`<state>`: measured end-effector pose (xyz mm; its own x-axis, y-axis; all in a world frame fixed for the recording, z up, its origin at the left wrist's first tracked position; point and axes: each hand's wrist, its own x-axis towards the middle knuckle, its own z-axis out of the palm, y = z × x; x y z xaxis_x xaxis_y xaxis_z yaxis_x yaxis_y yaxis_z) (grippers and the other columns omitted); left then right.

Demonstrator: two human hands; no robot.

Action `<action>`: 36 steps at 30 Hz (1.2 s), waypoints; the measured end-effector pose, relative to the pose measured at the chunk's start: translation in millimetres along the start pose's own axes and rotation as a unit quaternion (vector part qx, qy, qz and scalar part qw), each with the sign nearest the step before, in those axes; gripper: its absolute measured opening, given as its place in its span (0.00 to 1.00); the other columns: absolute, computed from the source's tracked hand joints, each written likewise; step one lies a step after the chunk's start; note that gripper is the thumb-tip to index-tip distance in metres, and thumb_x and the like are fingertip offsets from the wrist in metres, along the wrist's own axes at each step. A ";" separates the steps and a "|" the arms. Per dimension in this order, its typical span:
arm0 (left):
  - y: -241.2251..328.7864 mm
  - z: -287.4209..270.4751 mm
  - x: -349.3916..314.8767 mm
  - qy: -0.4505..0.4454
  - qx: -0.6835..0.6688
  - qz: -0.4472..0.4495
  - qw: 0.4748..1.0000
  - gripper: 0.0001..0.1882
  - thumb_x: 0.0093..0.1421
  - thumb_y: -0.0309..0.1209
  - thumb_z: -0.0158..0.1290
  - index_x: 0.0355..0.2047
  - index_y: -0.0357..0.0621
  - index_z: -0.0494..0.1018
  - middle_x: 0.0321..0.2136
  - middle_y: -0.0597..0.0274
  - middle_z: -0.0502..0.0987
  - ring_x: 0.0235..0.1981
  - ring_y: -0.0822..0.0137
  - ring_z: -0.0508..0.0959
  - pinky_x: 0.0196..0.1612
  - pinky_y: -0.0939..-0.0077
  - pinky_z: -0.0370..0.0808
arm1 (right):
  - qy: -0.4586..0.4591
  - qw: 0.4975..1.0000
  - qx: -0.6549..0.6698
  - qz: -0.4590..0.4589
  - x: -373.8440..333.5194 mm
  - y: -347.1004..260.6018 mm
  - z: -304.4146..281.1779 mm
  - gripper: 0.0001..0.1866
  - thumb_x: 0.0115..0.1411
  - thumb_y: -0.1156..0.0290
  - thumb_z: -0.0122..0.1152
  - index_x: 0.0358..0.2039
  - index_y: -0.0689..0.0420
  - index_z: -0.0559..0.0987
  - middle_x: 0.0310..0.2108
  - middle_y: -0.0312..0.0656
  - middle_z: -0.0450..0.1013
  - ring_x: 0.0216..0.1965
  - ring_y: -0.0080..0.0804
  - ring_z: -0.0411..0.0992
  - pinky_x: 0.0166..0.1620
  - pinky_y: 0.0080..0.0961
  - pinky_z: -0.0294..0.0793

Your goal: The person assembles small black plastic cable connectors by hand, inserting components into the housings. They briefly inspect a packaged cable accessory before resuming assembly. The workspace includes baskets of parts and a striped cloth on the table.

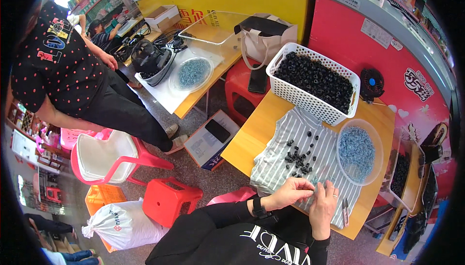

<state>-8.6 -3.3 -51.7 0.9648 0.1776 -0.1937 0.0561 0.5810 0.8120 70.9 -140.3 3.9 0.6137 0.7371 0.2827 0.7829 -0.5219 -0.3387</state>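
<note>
My left hand (290, 193), with a dark watch at its wrist, is closed with thumb and fingertips pinched together. Facing it, my right hand (323, 209) wears a ring and has its fingers drawn together. Whatever small thing lies between the fingertips is too tiny to make out. Both hands are over the near edge of a grey-and-white striped cloth (281, 144). Small black cylindrical parts (299, 159) lie scattered just beyond my left hand. A clear round tub (380, 161) of small light-blue pieces stands beyond my right hand. Beside that hand lies a small cutting tool (345, 212).
A white perforated basket (310, 104) full of black parts stands at the table's (247, 146) far side, near a black fan (372, 82). Left are red stools (172, 199), a chair (109, 156) and a standing person (68, 71). Another table (206, 88) holds a tub of blue pieces (193, 74).
</note>
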 end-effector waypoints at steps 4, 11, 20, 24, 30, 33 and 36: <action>4.2 10.8 -0.5 0.005 0.063 0.041 0.997 0.09 0.61 0.22 0.56 0.42 0.39 0.77 0.34 0.69 0.78 0.32 0.80 0.74 0.34 0.83 0.72 | 0.031 0.999 0.001 -0.016 -4.9 11.3 -0.4 0.13 0.44 0.86 0.55 0.33 0.65 0.76 0.38 0.53 0.70 0.41 0.54 0.69 0.44 0.43 0.69; 9.5 4.6 6.0 0.046 0.206 0.131 0.969 0.09 0.57 0.17 0.56 0.39 0.36 0.78 0.35 0.65 0.77 0.36 0.77 0.76 0.39 0.82 0.74 | 0.062 0.997 0.046 0.024 -7.1 31.6 1.8 0.09 0.44 0.86 0.54 0.27 0.62 0.74 0.29 0.48 0.68 0.35 0.50 0.69 0.36 0.42 0.70; 16.7 8.6 0.0 0.053 0.312 0.140 0.938 0.08 0.55 0.18 0.59 0.37 0.34 0.77 0.31 0.64 0.77 0.28 0.78 0.76 0.30 0.84 0.72 | 0.075 0.989 0.103 0.081 -15.5 38.2 -4.2 0.08 0.49 0.83 0.61 0.32 0.62 0.76 0.30 0.47 0.68 0.35 0.49 0.70 0.35 0.40 0.69; 23.0 14.3 -1.1 0.049 0.386 0.183 0.903 0.10 0.55 0.17 0.59 0.38 0.35 0.77 0.28 0.63 0.76 0.25 0.77 0.75 0.27 0.84 0.71 | 0.072 0.990 0.088 0.084 -13.3 35.4 -4.3 0.08 0.49 0.82 0.62 0.31 0.61 0.77 0.30 0.46 0.67 0.35 0.48 0.70 0.35 0.40 0.69; 23.7 24.8 1.3 0.077 0.481 0.232 0.842 0.13 0.53 0.18 0.59 0.40 0.36 0.77 0.24 0.58 0.74 0.20 0.68 0.72 0.23 0.76 0.68 | 0.042 0.993 0.065 0.093 -13.5 35.1 -0.2 0.07 0.49 0.81 0.63 0.31 0.60 0.76 0.30 0.46 0.66 0.35 0.46 0.69 0.34 0.39 0.69; 37.7 12.8 -2.2 0.115 0.498 0.243 0.824 0.11 0.54 0.19 0.58 0.39 0.36 0.77 0.25 0.56 0.74 0.22 0.64 0.74 0.25 0.73 0.69 | 0.059 0.992 0.071 0.086 -14.1 35.4 2.5 0.07 0.50 0.81 0.63 0.30 0.61 0.75 0.30 0.46 0.67 0.35 0.47 0.69 0.33 0.40 0.69; 63.1 -3.5 -6.5 0.182 0.499 0.236 0.814 0.08 0.54 0.20 0.58 0.35 0.36 0.76 0.27 0.54 0.75 0.22 0.62 0.74 0.25 0.72 0.70 | 0.097 0.986 0.111 0.082 -16.6 39.6 4.3 0.07 0.49 0.83 0.62 0.29 0.62 0.74 0.29 0.47 0.68 0.33 0.48 0.70 0.33 0.40 0.69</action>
<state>-12.1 35.0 -1.2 0.8100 0.5224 0.2665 0.0567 -0.5221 0.8510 91.3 -171.4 -18.1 0.7546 0.5436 0.3676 0.6436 -0.5038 -0.5761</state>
